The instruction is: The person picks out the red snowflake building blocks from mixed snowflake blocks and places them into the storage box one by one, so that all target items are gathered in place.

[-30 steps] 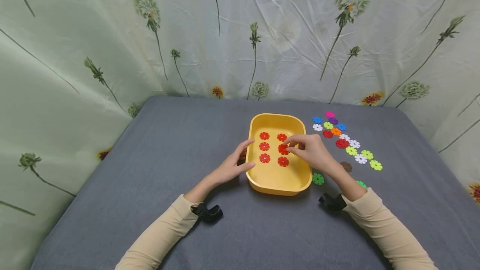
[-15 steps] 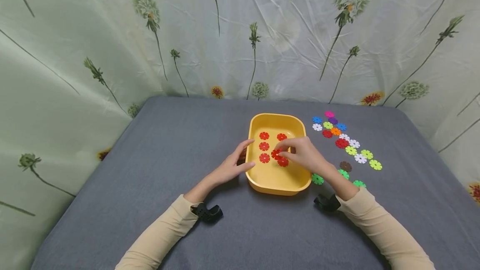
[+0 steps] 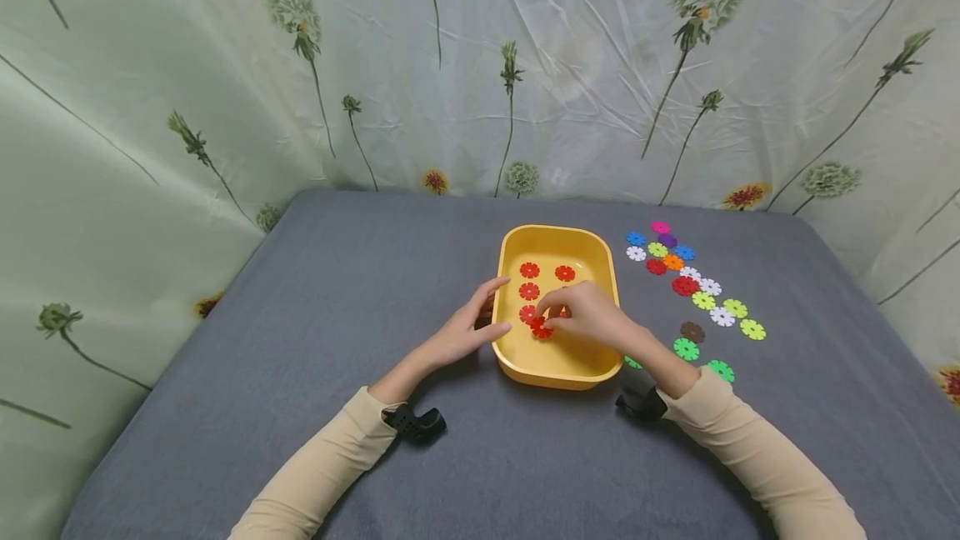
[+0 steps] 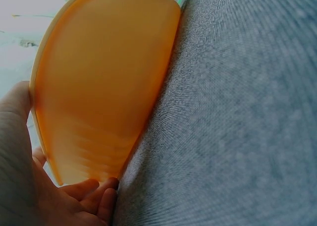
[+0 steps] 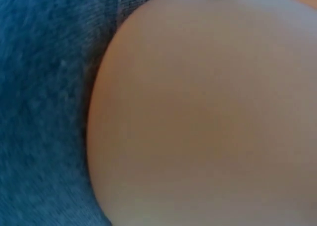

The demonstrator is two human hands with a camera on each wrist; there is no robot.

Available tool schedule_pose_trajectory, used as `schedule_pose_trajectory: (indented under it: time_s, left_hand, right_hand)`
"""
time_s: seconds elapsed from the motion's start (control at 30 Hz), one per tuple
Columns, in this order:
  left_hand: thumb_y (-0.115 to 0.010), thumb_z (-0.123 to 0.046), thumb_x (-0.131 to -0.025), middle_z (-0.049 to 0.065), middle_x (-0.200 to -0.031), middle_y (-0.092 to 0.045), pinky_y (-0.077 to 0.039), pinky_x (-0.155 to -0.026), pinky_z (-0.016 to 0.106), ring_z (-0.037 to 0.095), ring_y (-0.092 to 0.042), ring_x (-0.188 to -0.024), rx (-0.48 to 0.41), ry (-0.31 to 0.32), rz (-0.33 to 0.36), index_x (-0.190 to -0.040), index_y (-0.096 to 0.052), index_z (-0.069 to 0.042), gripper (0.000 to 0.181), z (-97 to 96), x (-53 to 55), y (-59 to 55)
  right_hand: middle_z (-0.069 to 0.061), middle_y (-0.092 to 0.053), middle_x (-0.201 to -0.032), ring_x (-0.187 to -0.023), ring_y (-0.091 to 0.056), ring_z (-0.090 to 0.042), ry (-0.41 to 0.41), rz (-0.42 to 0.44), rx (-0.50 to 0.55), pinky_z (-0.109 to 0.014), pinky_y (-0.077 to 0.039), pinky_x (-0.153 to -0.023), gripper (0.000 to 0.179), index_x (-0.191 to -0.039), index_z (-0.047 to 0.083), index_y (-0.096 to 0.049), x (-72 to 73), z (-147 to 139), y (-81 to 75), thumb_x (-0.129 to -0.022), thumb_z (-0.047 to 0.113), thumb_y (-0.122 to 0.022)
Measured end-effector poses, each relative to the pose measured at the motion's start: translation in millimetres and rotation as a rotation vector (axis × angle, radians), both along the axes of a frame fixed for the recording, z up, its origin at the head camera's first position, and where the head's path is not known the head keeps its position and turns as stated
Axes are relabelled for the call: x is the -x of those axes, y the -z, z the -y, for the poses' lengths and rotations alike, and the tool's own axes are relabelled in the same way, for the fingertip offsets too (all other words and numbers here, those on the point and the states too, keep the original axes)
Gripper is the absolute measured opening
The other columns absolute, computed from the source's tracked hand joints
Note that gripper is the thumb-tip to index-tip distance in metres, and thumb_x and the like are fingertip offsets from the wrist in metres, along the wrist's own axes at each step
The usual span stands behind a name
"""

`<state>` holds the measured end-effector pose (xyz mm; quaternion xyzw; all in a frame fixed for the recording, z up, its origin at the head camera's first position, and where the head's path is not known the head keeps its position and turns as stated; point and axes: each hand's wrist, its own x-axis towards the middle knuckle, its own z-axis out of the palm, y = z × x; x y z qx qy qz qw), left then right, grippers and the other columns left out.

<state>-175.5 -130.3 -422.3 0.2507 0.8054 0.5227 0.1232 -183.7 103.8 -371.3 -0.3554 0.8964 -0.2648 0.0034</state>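
Note:
Tilted slightly toward the front of the yellow tub (image 3: pixel 558 372), my right hand (image 3: pixel 592 317) pinches a red snowflake disc (image 3: pixel 542 331) just above the tub floor. The disc overlaps the lowest red disc (image 3: pixel 527 315) of the left column. Two more red discs (image 3: pixel 529 271) lie behind that one. Another red disc (image 3: pixel 565 273) lies at the back right, and red shows partly behind my fingers. My left hand (image 3: pixel 467 327) holds the tub's left side, thumb on the rim and other fingers against the outer wall (image 4: pixel 106 72). A blurred tan surface fills most of the right wrist view.
Several loose discs in white, blue, yellow-green, red and other colours spread over the grey table (image 3: pixel 375 273) right of the tub. A brown disc (image 3: pixel 692 332) and green discs (image 3: pixel 686 348) lie near my right forearm. A dandelion-print curtain (image 3: pixel 420 65) hangs behind.
My right hand has moved left and toward the front inside the tub, carrying the red disc from the right column to the left column's front end. The left hand stays put.

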Motion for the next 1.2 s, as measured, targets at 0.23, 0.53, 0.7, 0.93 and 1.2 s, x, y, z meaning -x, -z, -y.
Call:
schedule_pose_trajectory:
  time_s: [0.23,0.53,0.7,0.93,1.2]
  left_hand:
    - [-0.059,-0.035,-0.09,0.012,-0.146,-0.038,-0.037,-0.108,0.046,0.026,-0.046,-0.13,-0.001,0.003,-0.006,-0.148,-0.019,-0.025,0.071,-0.2,0.0,-0.2]
    - [-0.058,-0.034,-0.091,0.014,-0.145,-0.039,-0.038,-0.107,0.046,0.027,-0.046,-0.129,-0.011,0.009,-0.011,-0.148,-0.019,-0.022,0.07,0.2,0.0,1.3]
    - [-0.058,-0.026,-0.092,0.016,-0.147,-0.038,-0.037,-0.108,0.046,0.028,-0.046,-0.13,-0.014,0.012,-0.015,-0.148,-0.019,-0.022,0.069,-0.4,0.2,0.8]
    - [-0.055,-0.015,-0.093,0.022,-0.146,-0.037,-0.036,-0.108,0.05,0.034,-0.044,-0.131,-0.003,0.017,-0.008,-0.149,-0.017,-0.014,0.068,-1.5,-5.6,-11.8]
    - [-0.053,-0.01,-0.093,0.029,-0.144,-0.036,-0.035,-0.108,0.051,0.039,-0.043,-0.13,0.004,0.037,-0.008,-0.148,-0.016,-0.004,0.066,-2.1,-14.2,-30.7]
  right_hand:
    - [0.002,-0.068,-0.074,-0.064,-0.05,-0.006,0.007,0.108,-0.044,-0.019,-0.044,-0.063,0.009,-0.086,0.011,-0.072,1.8,5,3.3,-0.077,0.008,-0.074]
    - [0.0,-0.068,-0.074,-0.065,-0.051,-0.006,-0.01,0.135,-0.098,-0.017,-0.043,-0.062,0.01,-0.089,0.009,-0.072,-0.3,12,3.3,-0.079,0.009,-0.072]
    - [0.002,-0.066,-0.072,-0.062,-0.05,-0.005,-0.036,0.104,-0.111,-0.017,-0.042,-0.06,0.009,-0.087,0.009,-0.072,-0.3,13,3.4,-0.079,0.011,-0.073]
    - [0.001,-0.07,-0.079,-0.063,-0.05,-0.006,-0.01,0.102,-0.136,-0.016,-0.043,-0.062,0.013,-0.092,0.009,-0.072,-1.1,17,2.6,-0.079,0.014,-0.073]
    - [0.001,-0.068,-0.079,-0.064,-0.051,-0.006,-0.003,0.099,-0.174,-0.017,-0.043,-0.062,0.019,-0.098,0.009,-0.071,-1.6,19,3.1,-0.08,0.017,-0.073]
